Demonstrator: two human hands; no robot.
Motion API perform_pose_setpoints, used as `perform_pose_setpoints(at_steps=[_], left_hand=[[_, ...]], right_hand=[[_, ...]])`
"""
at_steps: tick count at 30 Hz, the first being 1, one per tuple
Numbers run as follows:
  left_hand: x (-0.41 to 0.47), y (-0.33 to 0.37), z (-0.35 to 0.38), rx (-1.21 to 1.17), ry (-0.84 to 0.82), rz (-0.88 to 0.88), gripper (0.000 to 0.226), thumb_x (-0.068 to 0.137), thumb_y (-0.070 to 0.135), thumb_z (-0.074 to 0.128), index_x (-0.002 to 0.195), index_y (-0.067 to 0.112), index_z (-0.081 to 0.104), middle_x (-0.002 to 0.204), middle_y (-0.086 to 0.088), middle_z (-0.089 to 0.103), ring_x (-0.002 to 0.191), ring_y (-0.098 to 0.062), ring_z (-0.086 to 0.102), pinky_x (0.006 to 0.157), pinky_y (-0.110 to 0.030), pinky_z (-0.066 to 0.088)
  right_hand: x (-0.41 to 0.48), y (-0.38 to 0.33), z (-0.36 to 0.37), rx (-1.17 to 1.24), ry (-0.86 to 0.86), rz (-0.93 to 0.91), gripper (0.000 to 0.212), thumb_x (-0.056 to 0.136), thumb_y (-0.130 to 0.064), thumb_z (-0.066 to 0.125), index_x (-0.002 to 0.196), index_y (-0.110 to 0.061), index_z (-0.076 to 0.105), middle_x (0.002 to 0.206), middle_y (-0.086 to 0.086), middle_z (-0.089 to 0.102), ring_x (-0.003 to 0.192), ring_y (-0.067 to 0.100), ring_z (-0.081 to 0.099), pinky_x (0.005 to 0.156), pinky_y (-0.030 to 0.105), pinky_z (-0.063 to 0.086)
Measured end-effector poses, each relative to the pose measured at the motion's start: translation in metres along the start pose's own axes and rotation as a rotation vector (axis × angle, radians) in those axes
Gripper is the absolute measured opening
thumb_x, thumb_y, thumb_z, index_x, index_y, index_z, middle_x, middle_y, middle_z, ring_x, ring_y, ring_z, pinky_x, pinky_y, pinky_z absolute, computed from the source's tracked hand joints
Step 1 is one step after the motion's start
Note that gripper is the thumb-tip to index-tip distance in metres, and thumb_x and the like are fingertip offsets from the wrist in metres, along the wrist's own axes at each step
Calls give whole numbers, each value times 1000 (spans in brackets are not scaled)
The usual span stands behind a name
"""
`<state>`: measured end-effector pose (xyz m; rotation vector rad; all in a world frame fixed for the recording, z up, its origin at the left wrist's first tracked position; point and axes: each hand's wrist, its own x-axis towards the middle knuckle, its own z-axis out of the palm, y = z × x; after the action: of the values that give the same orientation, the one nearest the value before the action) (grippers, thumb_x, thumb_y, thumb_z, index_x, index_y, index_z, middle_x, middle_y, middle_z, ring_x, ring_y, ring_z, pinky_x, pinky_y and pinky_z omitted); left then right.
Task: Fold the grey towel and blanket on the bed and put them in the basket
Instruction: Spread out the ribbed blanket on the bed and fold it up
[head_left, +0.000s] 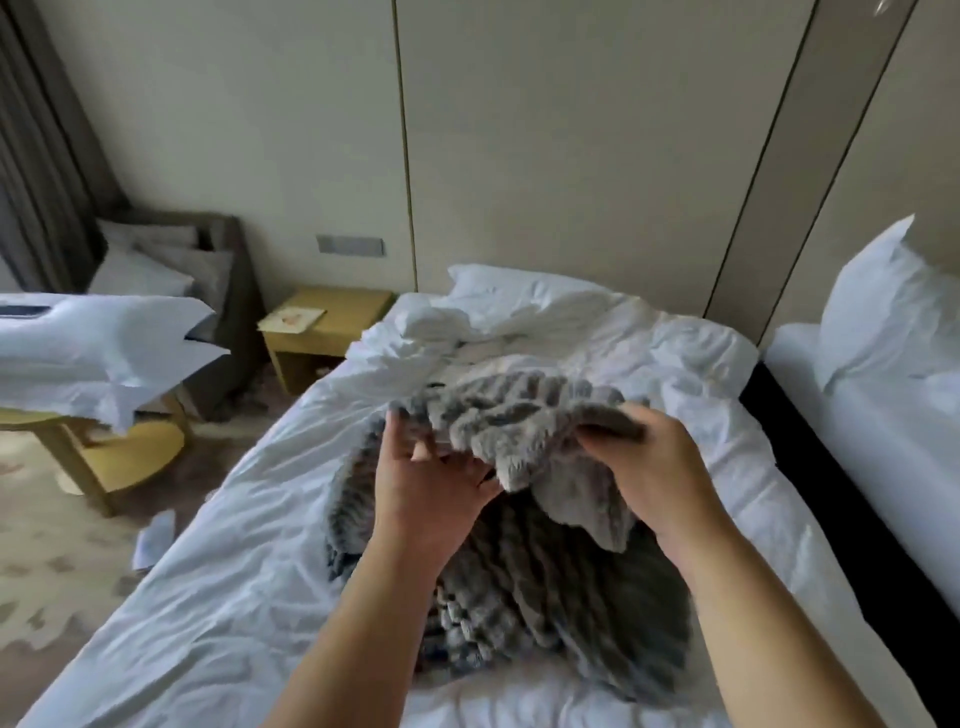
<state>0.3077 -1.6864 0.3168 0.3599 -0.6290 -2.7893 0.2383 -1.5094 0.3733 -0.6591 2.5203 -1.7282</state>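
One grey ribbed blanket (545, 571) heaped at frame centre on the near bed (208, 597), its top fold lifted. Two grips on it: left grip (426, 483) pinches the edge, right grip (644, 467) curls round the fold. Second bed (857, 415) at right edge.

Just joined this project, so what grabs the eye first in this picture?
A fluffy grey ribbed blanket dominates the centre, heaped on the rumpled white bed. The left hand and right hand hold its upper fold raised above the heap. A plump white pillow stands at far right.
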Motion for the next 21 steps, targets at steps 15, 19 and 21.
perform_pose_setpoints(at_steps=[15,19,21], left_hand=[[-23,-63,-44,242,317,-461,28,89,14,48,71,1,66,58,-12,65,42,-23,62,40,-25,51],[-22,-38,-34,222,218,-389,33,84,22,55,72,-3,73,73,-19,71,56,-30,69,44,-33,55],[-24,-30,-24,225,120,-369,25,80,17,59,76,-4,71,74,-19,69,58,-31,69,48,-34,56]], right_hand=[[-21,75,27,-423,-146,18,9,79,-15,59,70,-14,57,55,-11,54,56,4,50,52,4,36],[-28,105,37,-249,-368,114,16,74,-34,72,80,-24,62,76,-5,68,71,3,60,64,14,44],[-32,118,45,-258,-499,77,14,70,-40,70,80,-33,64,79,-14,69,74,-3,61,67,14,45]])
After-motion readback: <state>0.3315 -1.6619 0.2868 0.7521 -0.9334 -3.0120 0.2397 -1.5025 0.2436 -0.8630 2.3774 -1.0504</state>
